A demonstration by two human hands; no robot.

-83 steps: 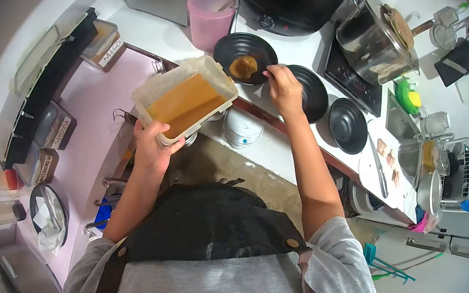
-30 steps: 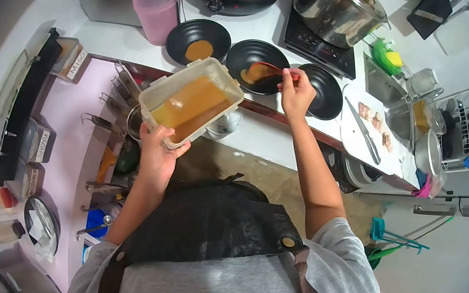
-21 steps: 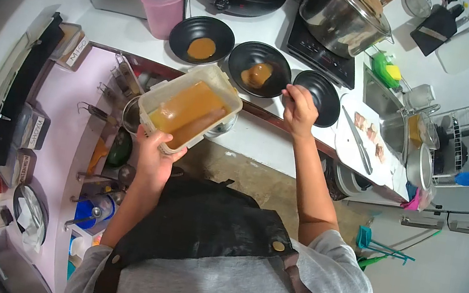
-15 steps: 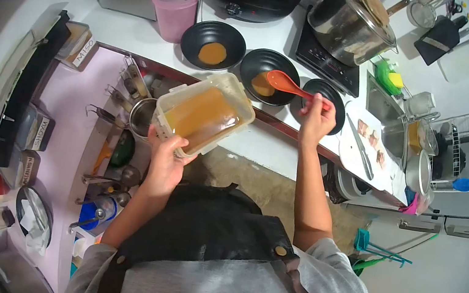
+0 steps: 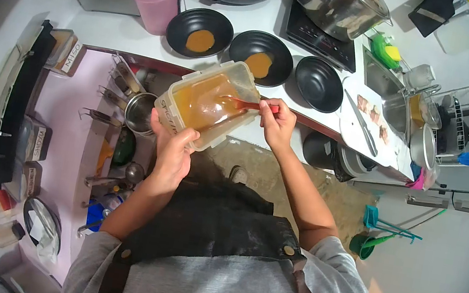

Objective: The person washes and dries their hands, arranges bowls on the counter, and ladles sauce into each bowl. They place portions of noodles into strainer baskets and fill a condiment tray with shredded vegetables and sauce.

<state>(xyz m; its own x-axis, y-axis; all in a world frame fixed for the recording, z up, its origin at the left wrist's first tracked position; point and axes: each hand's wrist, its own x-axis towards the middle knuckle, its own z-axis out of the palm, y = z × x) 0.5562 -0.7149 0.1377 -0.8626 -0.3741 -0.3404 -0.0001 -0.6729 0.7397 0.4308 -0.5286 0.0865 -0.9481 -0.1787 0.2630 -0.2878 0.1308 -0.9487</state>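
My left hand grips a clear plastic container by its near side, holding it tilted in front of the counter. Brown liquid fills part of it. In my right hand is the handle of a red spoon, whose bowl is dipped in that liquid and mostly hidden. Three black bowls stand beyond: the left bowl and the middle bowl each have a brown pool inside, while the right bowl shows none.
Right of the bowls, a knife and pale pieces of food lie on a white cutting board. A large pot sits on an induction cooker. A pink pitcher stands at the back left.
My right hand has moved left and down from above the bowls, bringing the red spoon into the container's liquid. The view has shifted slightly; my left hand keeps its hold on the container.
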